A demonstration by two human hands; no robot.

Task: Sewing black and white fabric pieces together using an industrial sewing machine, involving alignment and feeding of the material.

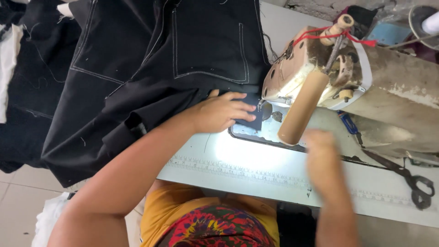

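Fingers (pixel 238 110) of the left hand (pixel 219 112) lying flat and slightly spread, pressing down on the black cotton fabric with white topstitched seams (pixel 183 55), holding its edge right at the needle area of the worn cream-coloured sewing machine (pixel 320 68). Not gripping, only pinning the cloth against the white table (pixel 256 169). Fabric spilling away from the machine across the table and hanging over its far left edge toward the tiled floor (pixel 18 196). Right hand (pixel 322 155) hovering blurred just in front of the machine, over the table, holding nothing visible; fingers too smeared to tell whether apart or together. Pale tan cylindrical handle (pixel 302 110) sticking out from the machine head, just above that hand. Dark metal scissors (pixel 407 176) lying on the table, well to the right. Printed ruler strip (pixel 238 171) running along the table's near edge.
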